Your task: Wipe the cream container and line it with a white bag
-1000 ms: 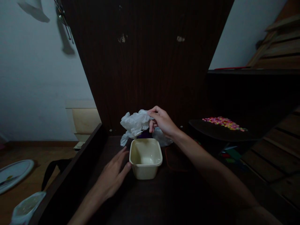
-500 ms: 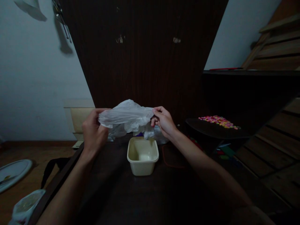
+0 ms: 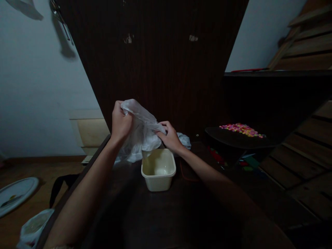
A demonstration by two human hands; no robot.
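Note:
A thin, whitish plastic bag [image 3: 141, 129] hangs stretched between my two hands, above and behind a cream square tub [image 3: 158, 181]. My left hand [image 3: 121, 121] is closed on the bag's upper left part and is the higher of the two. On the other side my right hand [image 3: 169, 136] pinches the bag's right edge between thumb and fingers, just above the tub's back rim. The tub stands upright on the dark table, its ribbed front toward me and its inside bare. The bag's lower folds droop close behind the tub; whether they touch it I cannot tell.
More crumpled clear plastic [image 3: 184, 140] lies at the back of the dark table [image 3: 145, 221]. A corner shelf [image 3: 215, 135] on the right bears a heap of small pink and yellow pieces [image 3: 242, 129]. On the left floor are a white bag [image 3: 35, 224] and a round white lid-like object [image 3: 19, 193].
My left hand has risen and moved right, closer to my right hand, which has shifted slightly left and down. The bag, level before, now slants and hangs lower between them.

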